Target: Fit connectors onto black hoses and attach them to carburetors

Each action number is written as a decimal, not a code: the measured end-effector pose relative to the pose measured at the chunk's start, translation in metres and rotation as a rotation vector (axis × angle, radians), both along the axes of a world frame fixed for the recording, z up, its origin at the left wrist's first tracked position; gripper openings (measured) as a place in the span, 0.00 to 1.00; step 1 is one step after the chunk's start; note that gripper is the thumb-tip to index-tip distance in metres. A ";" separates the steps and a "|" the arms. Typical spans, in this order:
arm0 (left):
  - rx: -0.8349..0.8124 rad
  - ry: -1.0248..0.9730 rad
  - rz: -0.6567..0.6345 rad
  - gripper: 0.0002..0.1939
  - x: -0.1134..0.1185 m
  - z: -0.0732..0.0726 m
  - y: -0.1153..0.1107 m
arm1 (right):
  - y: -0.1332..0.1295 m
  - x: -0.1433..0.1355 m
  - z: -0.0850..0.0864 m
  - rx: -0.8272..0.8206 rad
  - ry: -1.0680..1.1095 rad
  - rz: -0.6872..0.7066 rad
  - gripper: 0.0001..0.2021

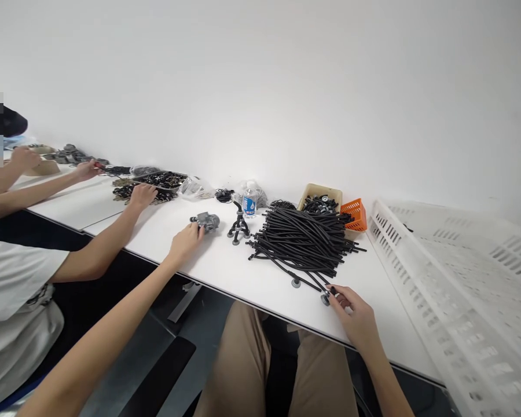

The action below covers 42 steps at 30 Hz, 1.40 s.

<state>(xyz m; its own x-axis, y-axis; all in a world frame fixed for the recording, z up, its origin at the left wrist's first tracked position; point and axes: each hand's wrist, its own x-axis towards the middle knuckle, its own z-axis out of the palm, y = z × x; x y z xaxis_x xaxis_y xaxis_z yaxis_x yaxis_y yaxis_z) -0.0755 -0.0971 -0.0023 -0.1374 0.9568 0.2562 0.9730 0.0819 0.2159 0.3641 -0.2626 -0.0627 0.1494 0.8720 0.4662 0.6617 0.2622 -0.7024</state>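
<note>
Two hands, right (356,315) pinching one black-and-grey fitting (325,299), left (186,242) touching one grey clump (209,222) (grip unclear)

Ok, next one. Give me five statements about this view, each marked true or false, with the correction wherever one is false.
1. The left hand is touching a lumpy gray part. True.
2. The right hand is inside the white crate. False: it holds a small part with a gray disc near the table's front edge.
3. The bottle with the blue label stands upright. True.
4. The long black tubes are heaped inside the orange basket. False: they lie in a pile on the table.
5. The white crate is left of the tubes. False: it is on their right.
</note>
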 end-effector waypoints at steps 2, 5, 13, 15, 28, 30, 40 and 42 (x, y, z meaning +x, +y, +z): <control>0.073 0.028 0.011 0.21 -0.005 0.004 -0.025 | 0.000 0.000 0.001 -0.006 0.030 -0.024 0.14; 0.135 0.063 -0.050 0.21 0.003 0.009 -0.070 | 0.001 0.000 0.002 -0.037 0.075 -0.043 0.15; 0.181 0.061 -0.787 0.16 0.151 0.015 -0.130 | 0.001 -0.001 0.005 -0.085 0.291 -0.057 0.19; 0.211 0.064 -0.960 0.16 0.195 0.018 -0.132 | 0.002 -0.001 0.006 -0.067 0.398 -0.042 0.20; 0.173 -0.703 -1.017 0.30 0.293 -0.016 -0.114 | 0.002 0.013 0.009 0.192 0.977 -0.161 0.29; -0.040 -0.841 -1.083 0.48 0.288 -0.028 -0.111 | 0.001 0.013 0.011 0.174 1.025 -0.113 0.30; -0.381 -0.948 -1.040 0.45 0.289 -0.029 -0.112 | -0.006 0.011 0.009 0.148 0.963 0.029 0.22; -0.336 -0.874 -1.046 0.45 0.287 -0.028 -0.113 | -0.006 0.011 0.008 0.147 0.907 0.037 0.22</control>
